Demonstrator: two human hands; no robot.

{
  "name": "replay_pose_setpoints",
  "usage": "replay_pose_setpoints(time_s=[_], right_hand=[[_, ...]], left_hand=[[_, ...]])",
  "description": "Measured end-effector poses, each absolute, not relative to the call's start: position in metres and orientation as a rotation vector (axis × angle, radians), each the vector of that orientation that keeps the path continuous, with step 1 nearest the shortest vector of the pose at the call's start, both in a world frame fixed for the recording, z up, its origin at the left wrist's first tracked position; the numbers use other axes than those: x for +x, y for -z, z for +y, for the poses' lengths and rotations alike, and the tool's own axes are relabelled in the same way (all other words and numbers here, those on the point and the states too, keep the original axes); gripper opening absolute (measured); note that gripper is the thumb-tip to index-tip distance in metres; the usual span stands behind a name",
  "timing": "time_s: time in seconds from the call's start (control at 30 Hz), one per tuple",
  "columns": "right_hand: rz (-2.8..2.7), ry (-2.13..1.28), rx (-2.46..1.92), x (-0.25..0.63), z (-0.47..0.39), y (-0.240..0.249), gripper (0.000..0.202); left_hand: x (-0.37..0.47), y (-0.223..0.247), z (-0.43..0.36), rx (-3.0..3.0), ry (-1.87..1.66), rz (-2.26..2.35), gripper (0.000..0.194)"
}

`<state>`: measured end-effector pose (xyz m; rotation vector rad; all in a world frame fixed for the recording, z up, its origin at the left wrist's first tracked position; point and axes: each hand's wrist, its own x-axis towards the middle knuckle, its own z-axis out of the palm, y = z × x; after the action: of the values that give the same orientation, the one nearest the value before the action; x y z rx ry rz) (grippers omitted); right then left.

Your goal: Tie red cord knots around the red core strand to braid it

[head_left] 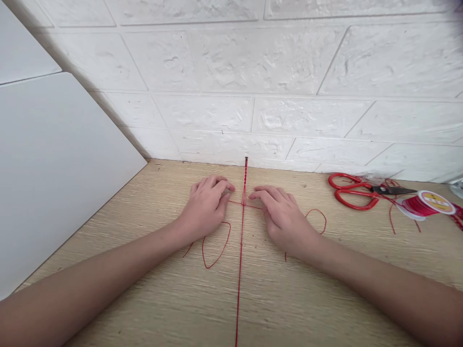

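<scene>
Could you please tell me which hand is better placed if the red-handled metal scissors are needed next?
Probably the right hand: it lies nearer the red-handled metal scissors, on their side of the straight thin red cord, while the left hand sits across it.

"Your count?"
"I count two bare hands [207, 203] [284, 212] and one dark metal nail [246, 158] at twelve."
"And three o'clock?"
"One pair of red-handled scissors [366, 188], one white-rimmed spool of red thread [421, 205]."
</scene>
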<state>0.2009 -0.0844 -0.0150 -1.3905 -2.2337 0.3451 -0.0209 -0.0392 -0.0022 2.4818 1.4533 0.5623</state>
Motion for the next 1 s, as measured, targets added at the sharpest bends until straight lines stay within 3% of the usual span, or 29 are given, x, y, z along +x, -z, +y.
replay_pose_setpoints(time_s=[0.47,0.63,0.8,1.0], right_hand=[[-2.087,-0.373,-1.512,0.203,-0.082,0.018,0.057],[-2.033,-0.383,-1.442,0.202,-0.083,0.015,0.046],[-2.067,-0.313,-1.22,0.201,-0.089,0.008,0.034],[-2.213,-0.228,-1.144,0.199,-0.092,0.009,0.027]], left_hand=[[-0.023,0.005,-0.037,2.453,-0.58,1.504,0.032],[-0.022,0.002,-0.038,2.465,-0.681,1.488,0.025],[-0.023,-0.001,-0.046,2.599,-0.914,1.156,0.024],[-0.023,0.003,-0.05,2.786,-0.882,0.921,0.029]])
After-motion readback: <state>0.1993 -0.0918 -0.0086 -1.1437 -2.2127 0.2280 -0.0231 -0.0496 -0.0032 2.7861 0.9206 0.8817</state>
